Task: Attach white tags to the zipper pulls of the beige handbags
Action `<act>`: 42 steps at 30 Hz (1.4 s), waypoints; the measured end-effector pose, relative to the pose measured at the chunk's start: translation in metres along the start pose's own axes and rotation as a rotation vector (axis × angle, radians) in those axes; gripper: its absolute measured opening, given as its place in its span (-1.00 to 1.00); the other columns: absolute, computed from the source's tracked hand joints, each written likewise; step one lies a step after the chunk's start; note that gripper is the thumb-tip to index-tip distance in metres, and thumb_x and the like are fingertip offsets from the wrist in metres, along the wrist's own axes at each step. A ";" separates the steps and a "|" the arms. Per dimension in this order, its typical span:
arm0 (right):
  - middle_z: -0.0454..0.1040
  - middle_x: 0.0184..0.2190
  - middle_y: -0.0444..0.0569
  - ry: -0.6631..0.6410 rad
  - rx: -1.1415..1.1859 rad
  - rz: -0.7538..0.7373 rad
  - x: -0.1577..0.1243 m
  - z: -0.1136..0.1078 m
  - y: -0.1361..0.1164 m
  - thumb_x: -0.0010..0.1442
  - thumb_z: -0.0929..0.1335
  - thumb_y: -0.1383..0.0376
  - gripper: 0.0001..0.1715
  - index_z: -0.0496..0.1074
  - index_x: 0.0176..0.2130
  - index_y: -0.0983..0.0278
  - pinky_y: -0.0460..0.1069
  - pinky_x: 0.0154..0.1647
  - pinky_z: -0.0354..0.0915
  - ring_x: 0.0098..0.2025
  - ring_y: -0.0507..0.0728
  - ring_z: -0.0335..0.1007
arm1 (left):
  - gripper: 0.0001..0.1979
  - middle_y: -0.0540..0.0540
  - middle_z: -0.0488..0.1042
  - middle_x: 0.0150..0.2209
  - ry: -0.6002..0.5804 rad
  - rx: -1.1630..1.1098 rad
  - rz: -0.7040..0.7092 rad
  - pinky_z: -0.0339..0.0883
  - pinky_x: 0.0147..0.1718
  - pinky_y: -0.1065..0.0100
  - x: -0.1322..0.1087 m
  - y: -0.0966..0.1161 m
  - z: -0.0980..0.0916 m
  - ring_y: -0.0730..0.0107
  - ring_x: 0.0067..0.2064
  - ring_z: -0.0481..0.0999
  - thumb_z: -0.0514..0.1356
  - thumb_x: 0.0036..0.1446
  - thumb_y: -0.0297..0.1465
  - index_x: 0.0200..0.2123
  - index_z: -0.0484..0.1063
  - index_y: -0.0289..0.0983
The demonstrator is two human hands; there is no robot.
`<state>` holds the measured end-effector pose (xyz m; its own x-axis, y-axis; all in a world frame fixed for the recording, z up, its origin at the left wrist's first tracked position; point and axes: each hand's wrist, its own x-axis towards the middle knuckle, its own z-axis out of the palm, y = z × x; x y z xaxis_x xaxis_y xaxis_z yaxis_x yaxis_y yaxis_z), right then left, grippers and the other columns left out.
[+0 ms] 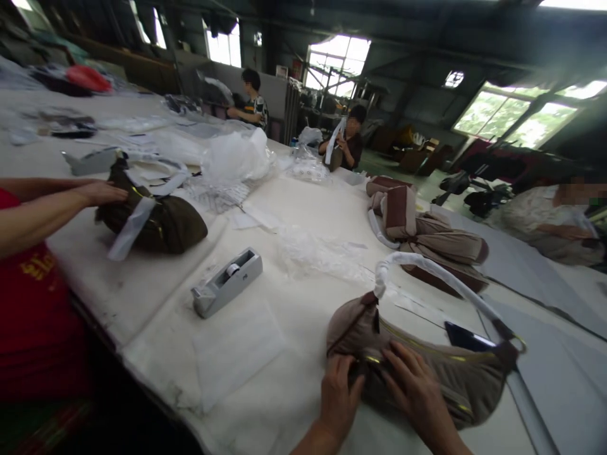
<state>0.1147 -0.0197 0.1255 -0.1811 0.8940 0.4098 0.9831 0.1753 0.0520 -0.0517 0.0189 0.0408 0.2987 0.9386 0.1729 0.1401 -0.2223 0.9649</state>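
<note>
A taupe-brown handbag (441,373) with yellow-gold zips lies on the table before me. Its curved handle (431,260) is wrapped in white material and stands up. My left hand (339,388) is closed at the bag's front, its thumb and fingers on the fabric beside a short zip (372,359). Just right of that zip, my right hand (417,385) rests on the bag's front with its fingers stretched out and apart. What lies under my fingertips is hidden.
A grey tape dispenser (227,281) stands left of a white sheet (239,354). More brown bags (427,234) are piled beyond mine. A dark phone (467,336) lies behind my bag. At left, a co-worker's hand (102,191) touches an olive bag (175,224). Plastic wrap (237,158) is heaped behind.
</note>
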 end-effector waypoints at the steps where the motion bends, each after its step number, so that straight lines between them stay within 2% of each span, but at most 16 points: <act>1: 0.44 -0.12 0.07 -0.009 0.044 -0.028 0.010 -0.009 -0.006 0.13 0.30 0.19 -0.69 0.42 -0.13 0.24 0.09 -0.15 0.36 -0.09 0.23 0.38 | -0.81 -0.18 0.42 -0.24 -0.007 -0.011 -0.019 0.29 -0.22 0.22 -0.002 -0.005 0.007 0.23 -0.20 0.40 0.05 0.13 -0.35 -0.20 0.34 -0.27; 6: 0.44 -0.11 0.00 0.116 0.443 0.045 0.111 -0.031 -0.060 0.18 0.24 0.35 -0.72 0.36 -0.08 0.21 -0.03 -0.04 0.32 -0.06 0.10 0.37 | -0.86 -0.22 0.41 -0.39 -0.057 -0.070 -0.060 0.27 -0.35 0.13 0.007 -0.011 0.018 0.13 -0.31 0.40 0.08 0.04 -0.31 -0.37 0.39 -0.21; 9: 0.44 -0.09 0.00 0.105 0.708 0.313 0.197 0.007 -0.081 0.25 0.14 0.28 -0.67 0.31 -0.04 0.25 -0.02 -0.08 0.35 -0.08 0.08 0.39 | -0.81 -0.16 0.45 -0.35 -0.152 -0.190 -0.099 0.29 -0.33 0.16 0.021 -0.011 0.009 0.17 -0.25 0.42 0.14 0.03 -0.14 -0.33 0.42 -0.06; 11: 0.41 -0.04 0.05 0.053 0.659 0.368 0.250 0.045 -0.082 0.28 0.07 0.29 -0.60 0.27 0.00 0.32 -0.01 -0.01 0.29 -0.03 0.07 0.35 | -0.76 -0.12 0.46 -0.33 -0.195 -0.212 -0.090 0.27 -0.36 0.23 0.038 -0.015 -0.004 0.27 -0.20 0.42 0.09 0.07 -0.06 -0.32 0.40 -0.03; 14: 0.30 0.09 0.07 -0.069 0.553 0.292 0.308 0.099 -0.074 0.28 0.01 0.36 -0.53 0.19 0.10 0.36 -0.02 0.12 0.14 0.11 0.05 0.20 | -0.48 -0.26 0.42 -0.27 -0.191 -0.189 -0.070 0.11 -0.36 0.28 0.074 -0.024 -0.038 0.52 -0.10 0.38 -0.24 0.28 -0.17 -0.23 0.30 -0.50; 16: 0.30 0.10 0.06 -0.155 0.547 0.225 0.325 0.127 -0.065 0.27 0.04 0.39 -0.54 0.18 0.12 0.33 0.02 0.15 0.09 0.12 0.07 0.19 | -0.32 -0.27 0.42 -0.18 -0.181 -0.172 -0.074 0.19 -0.29 0.36 0.103 -0.026 -0.076 0.63 -0.20 0.41 -0.20 0.13 -0.02 -0.27 0.35 -0.59; 19: 0.47 -0.10 0.03 -0.351 0.514 0.124 0.323 0.159 -0.050 0.23 0.16 0.40 -0.63 0.34 -0.01 0.27 0.07 0.04 0.19 -0.04 0.11 0.35 | -0.80 -0.08 0.51 -0.31 -0.152 -0.137 -0.079 0.28 -0.40 0.20 0.150 -0.015 -0.161 0.35 0.00 0.38 0.19 -0.13 -0.05 -0.43 0.52 0.07; 22: 0.49 -0.22 -0.01 -0.501 0.466 0.053 0.313 0.182 -0.039 0.22 0.24 0.30 -0.77 0.41 -0.16 0.30 0.08 -0.10 0.29 -0.17 0.10 0.40 | -0.46 -0.05 0.43 -0.15 -0.124 -0.084 -0.072 0.25 -0.20 0.27 0.200 0.010 -0.277 0.42 0.14 0.22 -0.15 -0.03 0.03 -0.33 0.51 -0.10; 25: 0.44 -0.16 -0.01 -0.558 0.414 0.050 0.313 0.199 -0.035 0.23 0.25 0.23 -0.72 0.36 -0.10 0.31 0.10 -0.11 0.30 -0.16 0.10 0.38 | -0.89 0.02 0.48 -0.25 -0.082 -0.014 -0.051 0.34 -0.28 0.07 0.247 0.022 -0.384 0.25 0.13 0.24 0.22 -0.14 -0.14 -0.44 0.50 0.14; 28: 0.42 -0.15 0.01 -0.582 0.374 0.095 0.317 0.212 -0.034 0.21 0.27 0.20 -0.58 0.25 0.04 0.29 0.11 -0.12 0.30 -0.15 0.12 0.38 | -0.95 0.09 0.46 -0.40 -0.011 0.160 -0.012 0.33 -0.29 0.03 0.272 0.006 -0.442 0.11 0.02 0.35 0.24 -0.17 -0.17 -0.60 0.49 0.09; 31: 0.43 -0.18 0.00 -0.581 0.374 0.146 0.317 0.220 -0.034 0.20 0.27 0.19 -0.61 0.29 0.00 0.30 0.11 -0.14 0.30 -0.17 0.12 0.38 | -0.80 -0.02 0.44 -0.44 0.072 0.199 -0.060 0.31 -0.33 0.11 0.273 -0.019 -0.451 0.16 -0.01 0.38 0.15 -0.11 -0.16 -0.63 0.49 -0.06; 34: 0.46 -0.25 -0.01 -0.554 0.407 0.191 0.316 0.219 -0.035 0.22 0.24 0.21 -0.74 0.40 -0.19 0.33 0.07 -0.17 0.29 -0.22 0.09 0.39 | -0.87 -0.05 0.43 -0.48 0.040 0.166 -0.078 0.32 -0.43 0.21 0.265 -0.019 -0.447 0.23 -0.02 0.39 0.19 -0.15 -0.21 -0.62 0.48 -0.05; 37: 0.49 -0.32 0.00 -0.511 0.474 0.210 0.319 0.207 -0.038 0.21 0.24 0.22 -0.75 0.44 -0.32 0.29 -0.02 -0.24 0.24 -0.26 0.08 0.39 | -0.95 0.05 0.43 -0.52 -0.066 0.069 -0.069 0.29 -0.54 0.31 0.259 0.014 -0.448 0.33 -0.09 0.44 0.22 -0.17 -0.18 -0.55 0.49 0.11; 39: 0.49 -0.41 -0.04 -0.490 0.540 0.205 0.322 0.195 -0.039 0.21 0.22 0.21 -0.71 0.46 -0.39 0.26 -0.08 -0.33 0.20 -0.33 0.06 0.39 | -0.78 0.07 0.43 -0.51 -0.142 -0.021 -0.050 0.26 -0.55 0.37 0.254 0.041 -0.445 0.44 -0.13 0.45 0.12 -0.13 -0.03 -0.51 0.50 0.08; 41: 0.44 -0.55 -0.10 -0.483 0.611 0.204 0.325 0.182 -0.039 0.22 0.18 0.22 -0.63 0.45 -0.46 0.25 -0.11 -0.45 0.15 -0.48 0.02 0.35 | -0.52 0.04 0.42 -0.41 -0.199 -0.061 -0.055 0.27 -0.44 0.39 0.243 0.060 -0.424 0.55 -0.11 0.45 -0.05 -0.06 0.04 -0.40 0.50 -0.15; 42: 0.39 -0.62 -0.13 -0.482 0.644 0.206 0.327 0.175 -0.039 0.21 0.17 0.23 -0.61 0.44 -0.51 0.26 -0.12 -0.50 0.12 -0.56 0.00 0.30 | -0.64 0.06 0.46 -0.46 -0.219 -0.082 -0.066 0.26 -0.50 0.36 0.234 0.064 -0.404 0.49 -0.11 0.46 0.03 -0.04 0.03 -0.48 0.49 -0.03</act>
<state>0.0129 0.3376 0.0982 -0.1339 0.9870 -0.0888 0.8175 0.0594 -0.5728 -0.3539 0.3313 0.2228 0.4898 0.8690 0.0703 0.0918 -0.1316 0.9870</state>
